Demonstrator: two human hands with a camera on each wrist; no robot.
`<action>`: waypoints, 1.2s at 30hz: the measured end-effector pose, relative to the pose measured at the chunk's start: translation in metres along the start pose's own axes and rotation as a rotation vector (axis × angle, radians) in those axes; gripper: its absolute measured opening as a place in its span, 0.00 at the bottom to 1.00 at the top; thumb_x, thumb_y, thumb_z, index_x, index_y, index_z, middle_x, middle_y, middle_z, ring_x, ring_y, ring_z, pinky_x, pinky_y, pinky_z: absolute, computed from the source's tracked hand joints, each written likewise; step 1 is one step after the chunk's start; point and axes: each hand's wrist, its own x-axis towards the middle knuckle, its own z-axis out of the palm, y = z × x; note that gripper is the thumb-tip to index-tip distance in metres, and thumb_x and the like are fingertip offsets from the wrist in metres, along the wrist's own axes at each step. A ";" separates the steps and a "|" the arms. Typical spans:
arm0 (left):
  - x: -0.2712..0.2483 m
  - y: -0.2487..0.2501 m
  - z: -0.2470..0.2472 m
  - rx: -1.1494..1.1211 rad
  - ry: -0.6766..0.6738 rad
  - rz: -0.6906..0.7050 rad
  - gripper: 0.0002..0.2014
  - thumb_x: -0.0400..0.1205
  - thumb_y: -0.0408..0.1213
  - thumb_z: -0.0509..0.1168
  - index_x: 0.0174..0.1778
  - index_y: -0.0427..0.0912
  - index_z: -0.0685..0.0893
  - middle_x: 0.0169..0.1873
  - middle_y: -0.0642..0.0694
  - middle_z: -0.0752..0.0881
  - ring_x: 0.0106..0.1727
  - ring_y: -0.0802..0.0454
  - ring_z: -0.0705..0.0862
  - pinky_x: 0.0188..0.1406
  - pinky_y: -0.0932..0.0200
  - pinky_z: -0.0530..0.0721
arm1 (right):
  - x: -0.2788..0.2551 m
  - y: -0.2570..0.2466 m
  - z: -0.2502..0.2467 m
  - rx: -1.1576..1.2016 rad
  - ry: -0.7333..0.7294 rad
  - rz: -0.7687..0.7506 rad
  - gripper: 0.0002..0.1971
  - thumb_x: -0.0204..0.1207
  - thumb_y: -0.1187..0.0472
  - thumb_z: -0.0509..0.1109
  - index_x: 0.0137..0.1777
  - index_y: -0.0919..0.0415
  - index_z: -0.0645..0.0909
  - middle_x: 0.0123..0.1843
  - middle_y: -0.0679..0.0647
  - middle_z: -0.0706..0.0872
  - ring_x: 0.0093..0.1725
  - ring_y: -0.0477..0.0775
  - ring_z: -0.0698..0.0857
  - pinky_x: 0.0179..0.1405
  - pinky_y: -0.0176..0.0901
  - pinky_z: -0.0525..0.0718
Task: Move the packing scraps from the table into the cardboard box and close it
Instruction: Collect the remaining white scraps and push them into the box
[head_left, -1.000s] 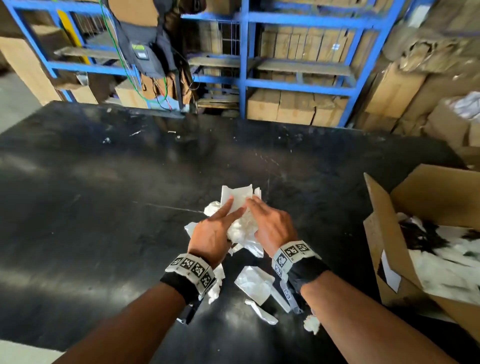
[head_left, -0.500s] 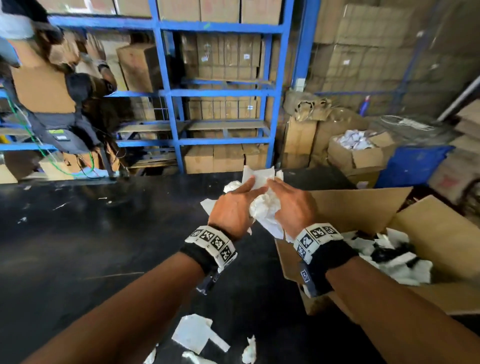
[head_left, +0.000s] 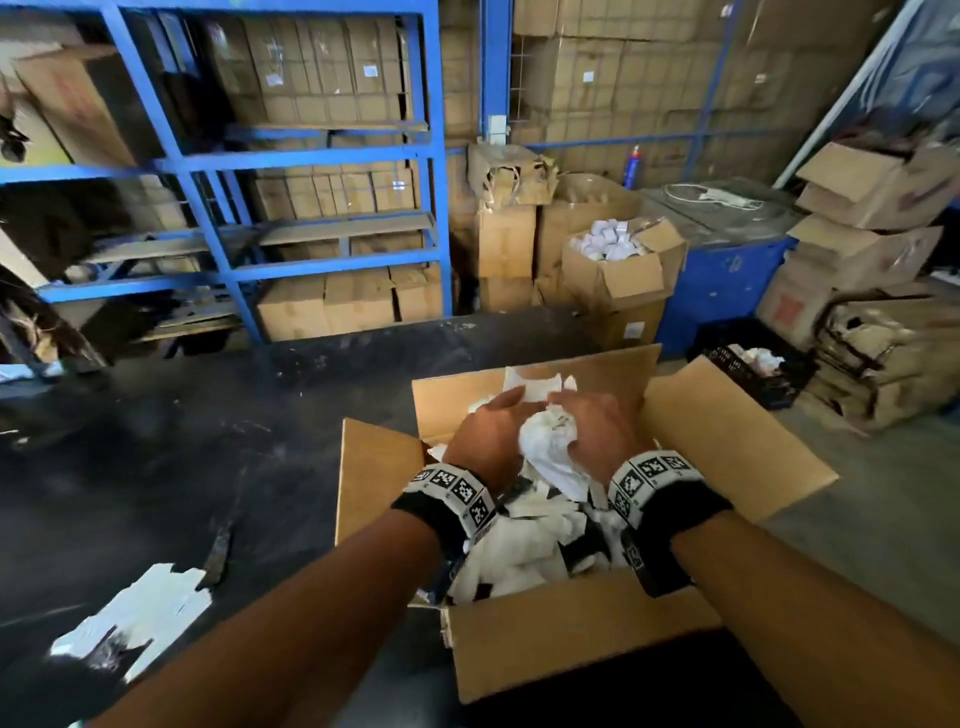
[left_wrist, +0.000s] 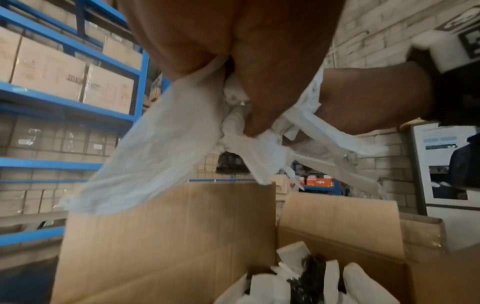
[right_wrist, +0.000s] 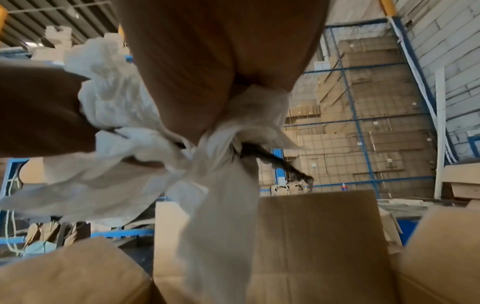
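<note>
Both hands hold one bundle of white packing scraps (head_left: 545, 441) between them, above the open cardboard box (head_left: 561, 649). My left hand (head_left: 488, 431) grips its left side and my right hand (head_left: 597, 431) grips its right side. In the left wrist view the scraps (left_wrist: 166, 148) hang down from the curled fingers over the box (left_wrist: 166, 246). The right wrist view shows a long strip of scraps (right_wrist: 218, 216) dangling into the box (right_wrist: 311, 236). The box holds several white and black scraps (head_left: 524, 551), and its flaps stand open. One white scrap (head_left: 130, 623) lies on the black table (head_left: 208, 467) at the left.
Blue shelving (head_left: 332, 156) stacked with cardboard boxes stands behind the table. More cartons (head_left: 618, 265), a blue bin (head_left: 727, 280) and a black crate (head_left: 753, 369) crowd the floor to the right. The box sits at the table's right end.
Both hands lifted the bundle off the table and carried it to the right; it now hangs over the open box. Loose scraps stayed on the table.
</note>
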 end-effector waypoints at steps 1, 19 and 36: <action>0.006 -0.004 0.018 0.016 -0.022 0.006 0.26 0.74 0.27 0.73 0.70 0.44 0.86 0.67 0.45 0.87 0.79 0.38 0.74 0.70 0.42 0.82 | 0.003 0.014 0.006 -0.030 -0.044 -0.020 0.24 0.77 0.60 0.72 0.74 0.51 0.81 0.70 0.53 0.86 0.67 0.58 0.85 0.72 0.54 0.80; 0.053 -0.044 0.101 0.286 -0.780 -0.453 0.78 0.47 0.74 0.80 0.77 0.74 0.24 0.84 0.46 0.25 0.84 0.31 0.29 0.70 0.09 0.50 | 0.067 0.123 0.077 -0.265 -0.840 -0.067 0.79 0.38 0.23 0.83 0.83 0.28 0.31 0.89 0.53 0.30 0.87 0.75 0.39 0.80 0.82 0.50; 0.022 -0.122 0.214 0.340 -1.022 -0.617 0.82 0.40 0.79 0.70 0.82 0.59 0.24 0.83 0.43 0.23 0.81 0.28 0.25 0.73 0.14 0.59 | 0.091 0.164 0.205 -0.357 -1.180 -0.042 0.75 0.57 0.41 0.89 0.82 0.30 0.24 0.83 0.60 0.18 0.83 0.83 0.32 0.80 0.82 0.53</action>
